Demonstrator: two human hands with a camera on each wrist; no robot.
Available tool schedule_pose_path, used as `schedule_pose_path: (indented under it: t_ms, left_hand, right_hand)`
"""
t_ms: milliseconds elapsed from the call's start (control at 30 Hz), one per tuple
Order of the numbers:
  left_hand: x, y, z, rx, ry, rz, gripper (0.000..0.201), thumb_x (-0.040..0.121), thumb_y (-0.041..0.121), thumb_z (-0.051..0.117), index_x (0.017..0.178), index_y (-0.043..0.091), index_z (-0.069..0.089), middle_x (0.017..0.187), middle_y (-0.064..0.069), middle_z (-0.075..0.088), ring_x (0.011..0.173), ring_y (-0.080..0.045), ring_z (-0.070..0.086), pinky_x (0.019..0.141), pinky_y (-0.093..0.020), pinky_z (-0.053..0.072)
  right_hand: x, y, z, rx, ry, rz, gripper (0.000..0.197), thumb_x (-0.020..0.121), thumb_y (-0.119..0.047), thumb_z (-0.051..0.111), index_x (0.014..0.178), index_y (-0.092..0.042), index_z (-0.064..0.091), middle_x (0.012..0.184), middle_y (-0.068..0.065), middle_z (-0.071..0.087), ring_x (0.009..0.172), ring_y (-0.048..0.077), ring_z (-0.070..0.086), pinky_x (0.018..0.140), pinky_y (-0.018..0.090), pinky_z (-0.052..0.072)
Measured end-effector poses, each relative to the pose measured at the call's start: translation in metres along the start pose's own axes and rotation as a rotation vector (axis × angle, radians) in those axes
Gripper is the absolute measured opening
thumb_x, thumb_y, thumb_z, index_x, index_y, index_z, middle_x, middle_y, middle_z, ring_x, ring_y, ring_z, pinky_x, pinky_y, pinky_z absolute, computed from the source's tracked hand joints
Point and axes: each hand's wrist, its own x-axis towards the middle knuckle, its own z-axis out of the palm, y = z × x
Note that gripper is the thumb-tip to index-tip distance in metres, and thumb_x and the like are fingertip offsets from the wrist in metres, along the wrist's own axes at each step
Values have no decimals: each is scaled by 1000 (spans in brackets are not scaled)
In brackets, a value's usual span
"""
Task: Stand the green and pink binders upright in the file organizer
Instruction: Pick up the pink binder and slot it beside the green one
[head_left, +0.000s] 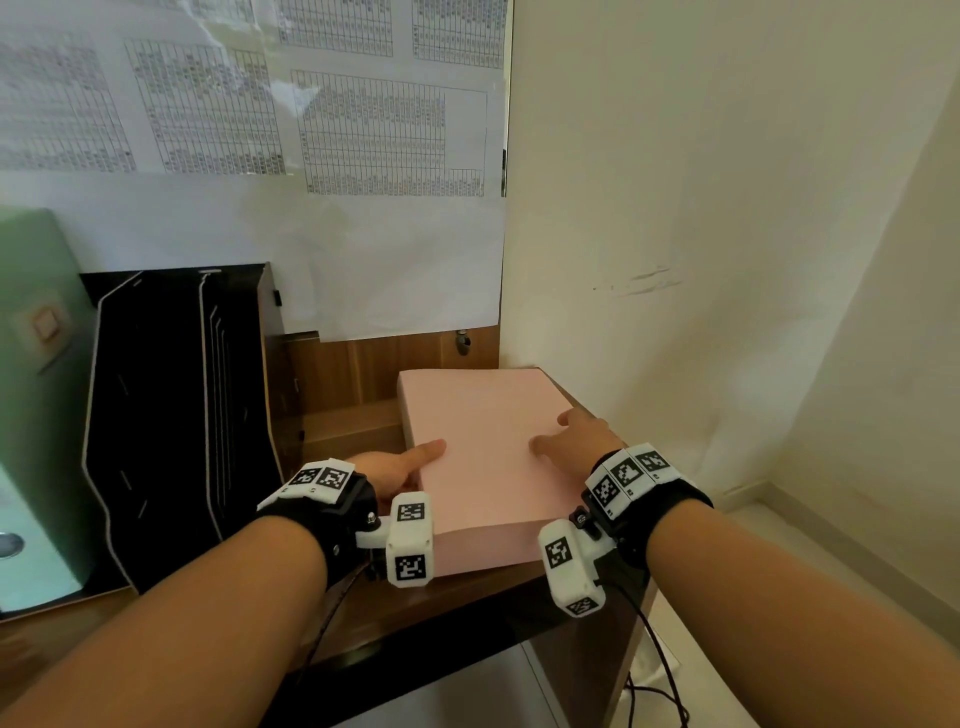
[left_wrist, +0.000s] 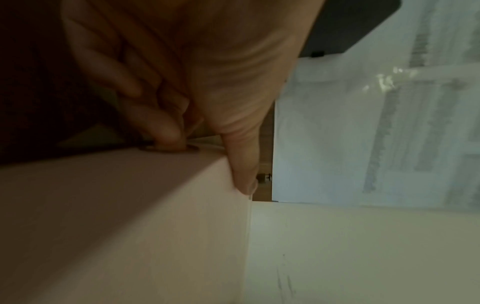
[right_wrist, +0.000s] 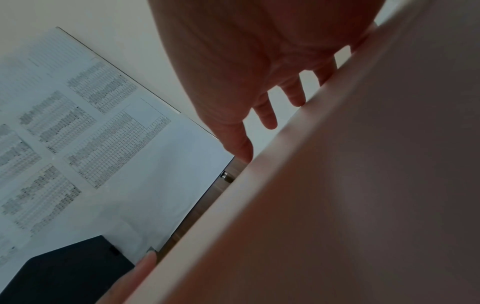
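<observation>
Surface (head_left: 467, 597): wooden, against wall. File organizer (head_left: 182, 415) black, stood left of pink binder (head_left: 483, 457). Green binder (head_left: 36, 405) upright, left of organizer, possibly in end slot. Pink binder lay flat on surface. Left hand (head_left: 395, 467) gripped its left edge, thumb on top. Right hand (head_left: 582, 434) clasped right edge, fingers curled over.

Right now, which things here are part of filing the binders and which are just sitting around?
Part of the job:
pink binder, flat on the desk
green binder, upright at far left
black file organizer
left hand and right hand, both gripping the pink binder

Just around:
printed tables on the wall
cable
</observation>
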Motion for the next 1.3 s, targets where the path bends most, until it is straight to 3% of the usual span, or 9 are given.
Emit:
schedule_pose_path:
  t_ms: [167,267,333,467,767,867,967,1100,1300]
  left_hand:
    - [32,-9,-4,-6,6,14,108,26,79,75,108,8,68,103,-16,77,99,-35,73,95,-47,54]
    - [5,-2,1,-100,7,31,87,60,69,75,118,6,62,105,-15,74,95,-33,72,88,-43,57]
    - [-3,0,4,-185,-3,54,66,81,52,70,125,4,58,99,-14,73,82,-29,70,68,-37,56]
    - [-9,4,7,-281,-50,85,53,89,37,67,127,3,54,93,-13,69,74,-26,66,54,-34,49]
    - [-20,9,5,-358,-35,243,49,87,38,68,123,6,56,103,-13,72,87,-25,69,61,-33,51]
    - [-24,9,-2,-388,0,303,65,79,41,76,129,11,49,110,-14,71,95,-29,70,75,-42,58]
    - [-29,8,-11,-401,17,369,62,78,40,77,127,14,48,109,-12,70,97,-30,69,84,-47,57]
    - [-40,10,-23,-499,-41,426,60,80,33,76,130,18,46,111,-13,70,98,-32,69,87,-50,56]
    - [-62,7,-42,-552,-15,602,53,87,19,70,132,24,42,113,-7,66,96,-25,67,79,-41,56]
  right_hand:
    - [1,1,0,9,18,18,74,76,-52,56,143,-28,39,141,7,47,126,33,49,102,47,45]
    - [1,0,1,15,21,18,73,76,-51,56,143,-28,39,141,8,46,127,33,48,102,47,44]
    - [0,-2,2,16,18,17,73,75,-52,55,142,-28,40,141,8,47,126,33,48,102,47,44]
    - [-3,-1,2,50,50,28,69,78,-51,55,141,-25,42,139,8,48,125,33,49,102,45,43]
    - [-11,-9,-2,408,334,59,68,84,-40,59,145,-22,34,143,14,42,129,37,39,104,42,34]
    - [-14,-19,-5,479,370,61,63,84,-37,57,142,-24,37,140,14,43,127,37,41,100,41,35]
    - [-19,-30,-6,552,389,50,60,83,-38,56,140,-28,38,139,12,42,125,36,42,97,41,36]
    - [-29,-47,-3,645,393,22,60,82,-41,55,139,-33,38,139,9,42,124,33,42,95,42,35]
    - [-46,-76,1,771,445,-84,59,81,-45,57,137,-31,41,139,9,43,125,33,43,91,40,35]
